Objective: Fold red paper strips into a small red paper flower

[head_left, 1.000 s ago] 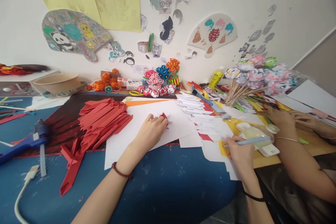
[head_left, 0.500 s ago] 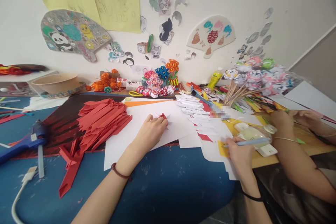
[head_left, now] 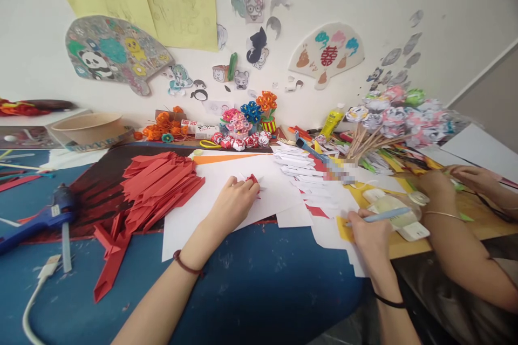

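My left hand (head_left: 237,199) is closed, its fingertips pinching a small piece of folded red and white paper (head_left: 252,178) over a white paper sheet (head_left: 188,226). Most of that piece is hidden by my fingers. Farther right, my right hand (head_left: 369,237) grips a light blue pen (head_left: 388,215), its tip end pointing left above a yellow scrap (head_left: 343,229). A heap of folded red paper pieces (head_left: 159,188) lies left of my left hand. Between my hands, folded white paper pieces (head_left: 297,170) form a row, with bits of red among them.
A co-worker's hands (head_left: 439,191) work at the far right, close to a clear bottle (head_left: 399,210). At left lie a blue glue gun (head_left: 56,215) and a white USB cable (head_left: 40,280). Paper flowers on sticks (head_left: 388,118) and small bouquets (head_left: 251,116) line the back.
The back end of the pen has tipped slightly upward in my right hand. My left hand keeps its pinch almost unmoved. At the far right, the co-worker's hands have shifted a little.
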### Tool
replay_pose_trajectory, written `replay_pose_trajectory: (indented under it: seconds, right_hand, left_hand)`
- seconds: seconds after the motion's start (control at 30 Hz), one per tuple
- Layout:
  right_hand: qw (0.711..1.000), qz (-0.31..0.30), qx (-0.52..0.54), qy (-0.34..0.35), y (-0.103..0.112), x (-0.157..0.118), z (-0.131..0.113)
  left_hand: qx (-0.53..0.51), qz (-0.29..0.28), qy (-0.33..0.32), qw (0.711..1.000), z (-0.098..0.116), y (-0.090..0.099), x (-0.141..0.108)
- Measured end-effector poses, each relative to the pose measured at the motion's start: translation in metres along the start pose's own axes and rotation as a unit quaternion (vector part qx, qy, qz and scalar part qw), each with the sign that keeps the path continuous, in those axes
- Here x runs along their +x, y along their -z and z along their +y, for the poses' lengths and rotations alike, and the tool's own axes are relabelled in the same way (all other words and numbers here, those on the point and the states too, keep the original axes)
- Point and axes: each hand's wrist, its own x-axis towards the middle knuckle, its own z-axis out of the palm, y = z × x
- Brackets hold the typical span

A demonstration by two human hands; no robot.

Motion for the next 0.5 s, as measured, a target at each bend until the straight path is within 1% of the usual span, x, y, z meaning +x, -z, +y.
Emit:
replay_pose_trajectory:
  seconds: [0.1,0.2,0.43,0.5]
  right_hand:
    - [0.999,0.010,-0.033,-0.015,0.0018,-0.0016,-0.0065]
    - [1.000,0.008,-0.021,-0.019,0.0029,-0.0027,-0.0097]
    - [0.998,0.005,-0.059,-0.022,0.0021,-0.0001,-0.0097]
    - [0.998,0.014,-0.056,-0.023,0.0021,-0.0015,-0.0079]
  left_hand:
    - [-0.003,-0.003,0.002,1.000,0.0001,0.0006,-0.0005]
    - [-0.003,-0.004,0.001,1.000,0.0002,0.0006,-0.0008]
    - [-0.003,-0.008,0.000,1.000,0.0001,-0.0003,-0.0005]
    - [-0.004,-0.008,0.001,1.000,0.0002,-0.0005,-0.0004]
